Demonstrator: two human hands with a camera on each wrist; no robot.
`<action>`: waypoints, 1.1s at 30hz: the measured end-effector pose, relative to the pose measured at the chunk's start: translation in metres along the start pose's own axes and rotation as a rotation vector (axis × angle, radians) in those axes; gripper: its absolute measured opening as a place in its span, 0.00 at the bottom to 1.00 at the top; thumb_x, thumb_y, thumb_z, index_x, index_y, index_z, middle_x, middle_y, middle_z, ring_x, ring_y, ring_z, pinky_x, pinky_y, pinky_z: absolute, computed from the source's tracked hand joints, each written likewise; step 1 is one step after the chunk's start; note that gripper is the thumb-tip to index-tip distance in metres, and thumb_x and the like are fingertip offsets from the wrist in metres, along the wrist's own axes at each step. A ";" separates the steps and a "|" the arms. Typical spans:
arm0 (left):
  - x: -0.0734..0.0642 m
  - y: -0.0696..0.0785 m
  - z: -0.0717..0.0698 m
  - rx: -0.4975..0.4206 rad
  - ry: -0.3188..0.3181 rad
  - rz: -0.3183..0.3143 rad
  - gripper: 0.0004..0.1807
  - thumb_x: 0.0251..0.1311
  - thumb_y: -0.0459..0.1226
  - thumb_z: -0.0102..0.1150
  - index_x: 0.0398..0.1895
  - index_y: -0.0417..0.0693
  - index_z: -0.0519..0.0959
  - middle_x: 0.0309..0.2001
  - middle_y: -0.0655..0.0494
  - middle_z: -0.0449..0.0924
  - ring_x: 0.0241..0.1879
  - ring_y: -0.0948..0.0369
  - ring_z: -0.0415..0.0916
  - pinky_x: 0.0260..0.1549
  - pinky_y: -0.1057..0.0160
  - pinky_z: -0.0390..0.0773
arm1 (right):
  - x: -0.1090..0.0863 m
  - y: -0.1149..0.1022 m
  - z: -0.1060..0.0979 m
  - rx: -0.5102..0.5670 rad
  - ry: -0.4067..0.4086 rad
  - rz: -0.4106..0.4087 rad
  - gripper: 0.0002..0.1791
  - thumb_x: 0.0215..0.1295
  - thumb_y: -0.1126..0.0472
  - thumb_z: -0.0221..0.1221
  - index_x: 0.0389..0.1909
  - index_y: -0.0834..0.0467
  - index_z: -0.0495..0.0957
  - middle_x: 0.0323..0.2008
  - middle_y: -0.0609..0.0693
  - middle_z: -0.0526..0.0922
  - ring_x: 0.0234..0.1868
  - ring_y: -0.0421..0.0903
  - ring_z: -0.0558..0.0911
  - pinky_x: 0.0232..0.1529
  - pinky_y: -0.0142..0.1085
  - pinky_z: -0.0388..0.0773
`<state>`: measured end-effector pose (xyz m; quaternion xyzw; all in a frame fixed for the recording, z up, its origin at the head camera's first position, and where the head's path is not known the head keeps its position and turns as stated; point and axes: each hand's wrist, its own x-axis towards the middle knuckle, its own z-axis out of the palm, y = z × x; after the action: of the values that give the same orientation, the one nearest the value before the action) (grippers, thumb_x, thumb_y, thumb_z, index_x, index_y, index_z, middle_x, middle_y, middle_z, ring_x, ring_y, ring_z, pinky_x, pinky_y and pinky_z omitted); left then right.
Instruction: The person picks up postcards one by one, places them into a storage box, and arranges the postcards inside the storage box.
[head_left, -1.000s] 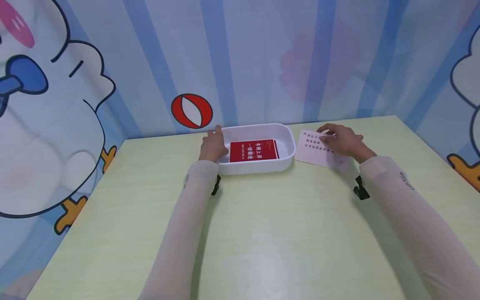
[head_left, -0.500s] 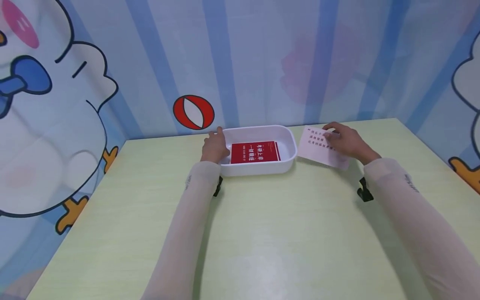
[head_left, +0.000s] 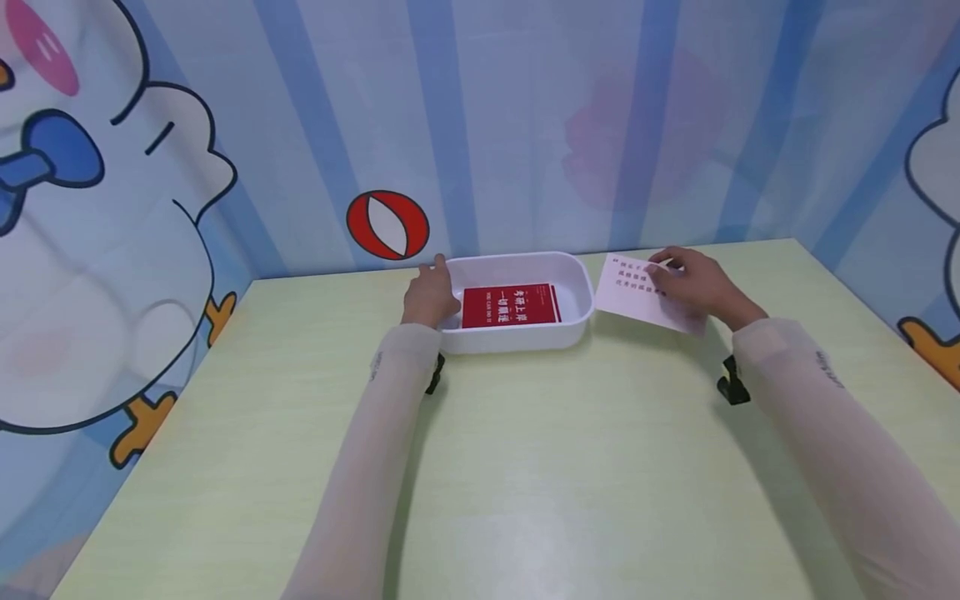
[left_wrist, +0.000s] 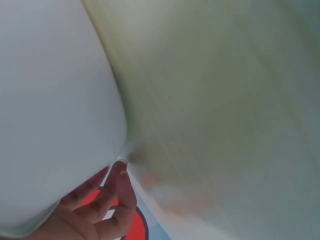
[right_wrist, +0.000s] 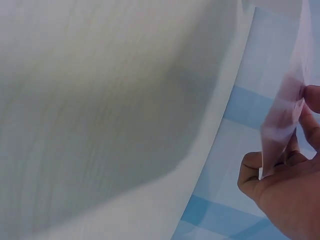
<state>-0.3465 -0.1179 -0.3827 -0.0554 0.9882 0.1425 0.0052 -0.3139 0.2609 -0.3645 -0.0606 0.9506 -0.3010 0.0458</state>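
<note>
At the left end of a white plastic tray (head_left: 517, 337), my left hand (head_left: 431, 293) grips the wall, with its thumb over the rim and fingers outside. In the left wrist view those fingers (left_wrist: 125, 197) curl against the tray's outer side (left_wrist: 55, 100). Inside the tray lies a red card (head_left: 510, 306) with white printed characters. My right hand (head_left: 697, 283) pinches a pale pink card (head_left: 637, 304) with dark writing, just right of the tray. The right wrist view has this card (right_wrist: 285, 115) nearly edge-on, between thumb and fingers, above the table.
The pale yellow-green table (head_left: 540, 467) reaches back to a blue striped backdrop (head_left: 517, 125) with cartoon prints. A printed red and white ball (head_left: 387, 225) is on the backdrop behind the left hand. Both sleeves (head_left: 367, 467) stretch forward over the table.
My right thumb and fingers have closed more firmly on the pink card, which has tilted up from the table. My left hand stays on the tray, and the red card lies as before.
</note>
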 end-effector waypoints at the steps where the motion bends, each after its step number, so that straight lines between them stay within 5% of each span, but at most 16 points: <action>1: 0.000 0.000 0.000 0.004 0.003 -0.002 0.48 0.59 0.38 0.67 0.78 0.48 0.50 0.70 0.41 0.64 0.64 0.46 0.70 0.61 0.46 0.78 | 0.000 0.000 -0.001 -0.005 0.000 0.002 0.35 0.75 0.38 0.41 0.70 0.60 0.62 0.71 0.72 0.60 0.68 0.69 0.64 0.63 0.63 0.66; 17: -0.005 0.009 -0.003 0.047 0.019 -0.010 0.49 0.57 0.39 0.68 0.77 0.50 0.50 0.70 0.41 0.62 0.69 0.43 0.60 0.64 0.40 0.73 | -0.008 -0.007 -0.007 0.072 0.024 0.043 0.35 0.74 0.39 0.43 0.69 0.62 0.64 0.68 0.71 0.63 0.64 0.65 0.68 0.57 0.57 0.70; 33: -0.010 -0.003 -0.005 0.050 0.059 -0.061 0.46 0.59 0.37 0.66 0.77 0.51 0.52 0.71 0.34 0.57 0.73 0.37 0.51 0.58 0.31 0.72 | 0.008 -0.049 0.013 0.109 -0.019 0.085 0.34 0.73 0.40 0.46 0.66 0.63 0.65 0.68 0.68 0.66 0.63 0.62 0.71 0.59 0.53 0.74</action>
<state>-0.3359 -0.1214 -0.3785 -0.0895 0.9891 0.1158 -0.0182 -0.3157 0.2127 -0.3470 -0.0205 0.9341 -0.3493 0.0707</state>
